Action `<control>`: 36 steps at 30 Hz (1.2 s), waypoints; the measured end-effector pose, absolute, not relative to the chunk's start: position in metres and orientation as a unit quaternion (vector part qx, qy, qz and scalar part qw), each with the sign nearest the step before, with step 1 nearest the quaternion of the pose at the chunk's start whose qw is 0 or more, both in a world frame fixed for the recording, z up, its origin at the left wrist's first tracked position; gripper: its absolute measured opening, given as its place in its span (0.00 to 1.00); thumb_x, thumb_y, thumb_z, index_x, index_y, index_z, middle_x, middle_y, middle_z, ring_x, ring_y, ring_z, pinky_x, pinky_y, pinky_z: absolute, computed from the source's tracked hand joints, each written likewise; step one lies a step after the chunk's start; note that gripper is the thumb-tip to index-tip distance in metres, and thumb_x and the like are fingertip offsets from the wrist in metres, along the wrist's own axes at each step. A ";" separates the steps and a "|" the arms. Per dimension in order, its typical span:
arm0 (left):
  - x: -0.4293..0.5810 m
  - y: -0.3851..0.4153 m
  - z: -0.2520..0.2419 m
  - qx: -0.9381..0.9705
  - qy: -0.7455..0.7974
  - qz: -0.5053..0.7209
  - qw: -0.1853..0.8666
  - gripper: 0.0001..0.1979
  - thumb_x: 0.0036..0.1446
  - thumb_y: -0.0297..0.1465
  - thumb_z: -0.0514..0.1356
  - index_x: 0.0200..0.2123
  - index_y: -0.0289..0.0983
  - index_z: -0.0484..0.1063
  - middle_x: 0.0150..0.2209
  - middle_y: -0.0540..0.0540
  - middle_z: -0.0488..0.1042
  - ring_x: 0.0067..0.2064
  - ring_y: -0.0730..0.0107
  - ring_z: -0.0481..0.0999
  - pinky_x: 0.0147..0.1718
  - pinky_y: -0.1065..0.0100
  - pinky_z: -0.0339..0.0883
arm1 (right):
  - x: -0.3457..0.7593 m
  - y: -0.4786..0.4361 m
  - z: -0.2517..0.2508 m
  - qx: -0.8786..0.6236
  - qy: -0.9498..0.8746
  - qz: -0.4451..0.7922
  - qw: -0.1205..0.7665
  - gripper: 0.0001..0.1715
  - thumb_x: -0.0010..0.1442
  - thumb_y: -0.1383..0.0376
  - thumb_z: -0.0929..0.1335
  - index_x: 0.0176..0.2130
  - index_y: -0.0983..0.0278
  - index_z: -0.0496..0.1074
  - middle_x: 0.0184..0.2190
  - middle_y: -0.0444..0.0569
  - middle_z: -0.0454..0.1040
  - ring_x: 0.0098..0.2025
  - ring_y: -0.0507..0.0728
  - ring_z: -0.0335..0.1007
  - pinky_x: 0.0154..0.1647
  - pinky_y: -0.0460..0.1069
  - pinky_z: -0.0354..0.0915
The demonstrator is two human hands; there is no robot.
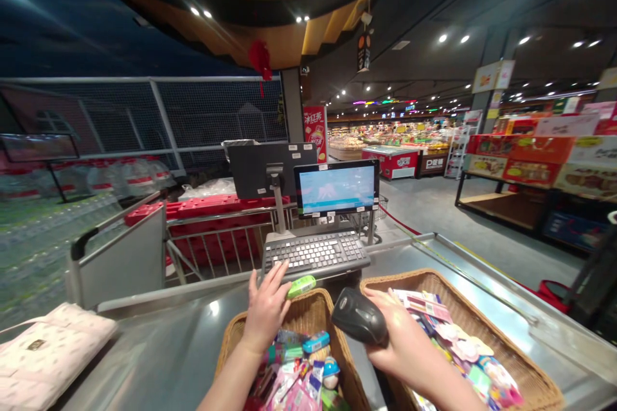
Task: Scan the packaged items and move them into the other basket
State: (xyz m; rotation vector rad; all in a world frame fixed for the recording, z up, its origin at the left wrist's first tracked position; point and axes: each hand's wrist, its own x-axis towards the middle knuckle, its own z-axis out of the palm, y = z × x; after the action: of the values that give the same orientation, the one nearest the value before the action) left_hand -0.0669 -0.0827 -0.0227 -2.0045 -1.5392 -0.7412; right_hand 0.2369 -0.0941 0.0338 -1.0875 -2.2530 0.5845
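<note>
My left hand [266, 307] pinches a small green packet [301, 286] just above the far rim of the left wicker basket [308, 311]. My right hand [402, 340] is wrapped round a dark handheld barcode scanner [359, 319], held between the two baskets with its head turned toward the green packet. The left basket holds several colourful small packets [301, 366]. The right wicker basket [506, 340] holds several flat pastel packets [457, 340]. Both baskets rest on a steel checkout counter [168, 347].
A keyboard [315, 252], a lit screen [336, 188] and the back of a second monitor [270, 168] stand beyond the baskets. A pale pink bag [45, 350] lies at the counter's left. Metal railings, red crates and shop shelves lie behind and to the right.
</note>
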 end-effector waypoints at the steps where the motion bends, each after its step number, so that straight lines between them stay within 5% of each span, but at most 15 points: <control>1: -0.069 -0.085 -0.025 -0.738 -0.567 -0.268 0.251 0.12 0.56 0.22 0.57 0.40 0.42 0.74 0.64 0.40 0.67 0.64 0.52 0.67 0.67 0.37 0.34 | 0.236 -0.094 0.032 -0.400 -0.846 0.218 0.276 0.22 0.44 0.70 0.67 0.41 0.60 0.77 0.46 0.53 0.80 0.61 0.70 0.66 0.67 0.68 0.50; 13: -0.081 -0.100 -0.088 -0.764 -0.578 -0.210 0.199 0.11 0.57 0.22 0.56 0.38 0.40 0.75 0.65 0.40 0.65 0.65 0.53 0.66 0.65 0.34 0.43 | 0.224 -0.096 0.024 -0.414 -0.853 0.205 0.240 0.27 0.43 0.70 0.68 0.46 0.61 0.76 0.49 0.56 0.79 0.62 0.70 0.66 0.68 0.70 0.48; 24: -0.080 -0.088 -0.149 -0.779 -0.582 -0.148 0.179 0.12 0.60 0.23 0.54 0.37 0.40 0.77 0.64 0.39 0.67 0.66 0.56 0.63 0.68 0.38 0.37 | 0.225 -0.093 0.018 -0.422 -0.849 0.213 0.235 0.26 0.43 0.70 0.68 0.45 0.62 0.76 0.50 0.56 0.78 0.62 0.71 0.66 0.68 0.70 0.48; 31: -0.045 -0.077 -0.124 -0.811 -0.534 -0.162 0.175 0.14 0.60 0.29 0.57 0.49 0.41 0.74 0.67 0.36 0.62 0.67 0.52 0.62 0.67 0.38 0.42 | 0.252 -0.096 0.029 -0.412 -0.837 0.223 0.284 0.25 0.42 0.73 0.67 0.42 0.61 0.76 0.47 0.53 0.79 0.54 0.66 0.72 0.59 0.60 0.64; 36: 0.015 -0.050 -0.096 -0.838 -0.483 -0.191 0.165 0.19 0.60 0.29 0.57 0.55 0.42 0.71 0.69 0.37 0.58 0.69 0.51 0.58 0.66 0.38 0.43 | 0.300 -0.093 0.015 -0.458 -0.806 0.212 0.309 0.29 0.42 0.73 0.68 0.47 0.62 0.76 0.50 0.54 0.78 0.57 0.67 0.70 0.61 0.61 0.64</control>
State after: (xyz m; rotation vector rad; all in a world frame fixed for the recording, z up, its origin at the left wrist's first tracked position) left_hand 0.0151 -0.0500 -0.0964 -2.3882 -1.3766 -0.5434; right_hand 0.2997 -0.0933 0.0151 -1.2102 -2.1304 0.5611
